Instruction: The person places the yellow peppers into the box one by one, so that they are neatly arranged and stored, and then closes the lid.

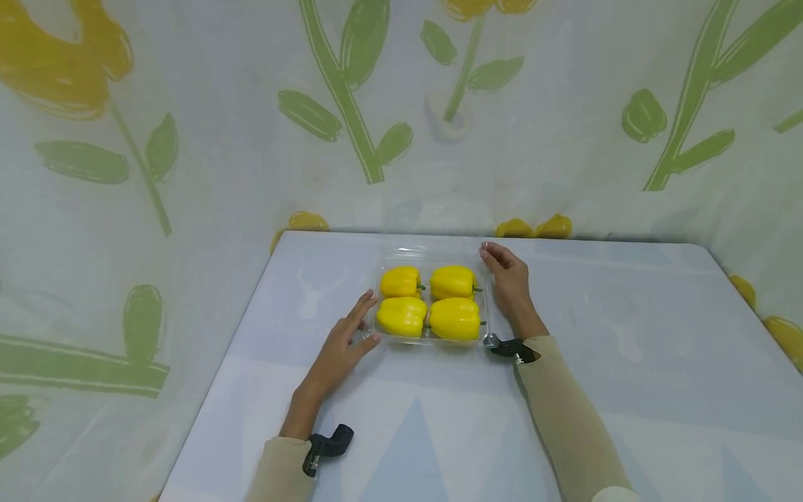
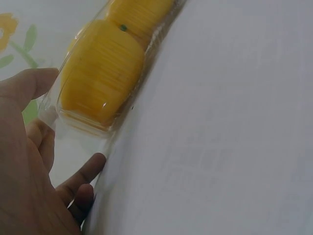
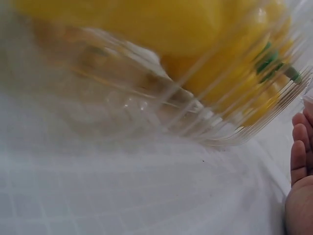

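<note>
A clear plastic clamshell box point(image 1: 429, 341) lies on the table, with several yellow bell peppers point(image 1: 454, 319) in two rows inside it. Its see-through lid point(image 1: 408, 247) stretches away toward the back edge. My left hand point(image 1: 339, 352) is at the box's left side, fingers spread; in the left wrist view the thumb point(image 2: 41, 81) is right at the box wall. At the back right corner, thumb and fingertip of my right hand point(image 1: 509, 279) pinch the lid's edge. The right wrist view shows the ribbed box side close up, with the right fingers point(image 3: 299, 156) at the frame's edge.
The pale table point(image 1: 627, 362) carries a faint blue triangle pattern. Behind it hangs a white cloth point(image 1: 564, 125) printed with green stems and yellow flowers. A black wrist mount point(image 1: 329, 443) sits on the left wrist, another black mount point(image 1: 511, 348) on the right.
</note>
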The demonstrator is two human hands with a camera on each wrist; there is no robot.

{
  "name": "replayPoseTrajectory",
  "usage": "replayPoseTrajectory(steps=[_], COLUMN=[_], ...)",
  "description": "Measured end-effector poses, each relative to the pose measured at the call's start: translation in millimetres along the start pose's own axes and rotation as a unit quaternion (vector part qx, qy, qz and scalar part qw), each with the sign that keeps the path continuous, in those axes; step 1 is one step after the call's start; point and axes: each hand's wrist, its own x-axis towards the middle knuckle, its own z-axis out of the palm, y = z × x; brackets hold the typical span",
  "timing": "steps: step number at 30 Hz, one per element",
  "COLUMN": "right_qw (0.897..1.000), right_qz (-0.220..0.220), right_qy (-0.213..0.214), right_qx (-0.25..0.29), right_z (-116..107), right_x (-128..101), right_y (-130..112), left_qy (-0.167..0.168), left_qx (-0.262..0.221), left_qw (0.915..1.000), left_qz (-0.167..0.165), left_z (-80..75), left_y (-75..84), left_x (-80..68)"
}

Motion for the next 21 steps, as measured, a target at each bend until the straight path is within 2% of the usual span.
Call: replayPoseTrajectory(steps=[10,16,21], right_qw=[0.995,0.994,0.996], right_qz=[-0.075,-0.075,-0.061], right_qy=[0.027,0.027,0.031], right_qx=[0.06,0.074,0.054], right_z=[-1,-4,-5], right_x=[-1,-6,-11], right_y=[-1,-9,-11], left_qy=[-0.004,-0.001,0.003], left_qx=[-0.003,-0.002,0.002], left_qw=[1.0,0.9999,0.9999], left_qz=[0.006,0.01,0.014], left_z=[-1.6,-2.0,-1.6], left_y=[0.7,1.8,0.0], left_x=[1.1,0.7,0.6])
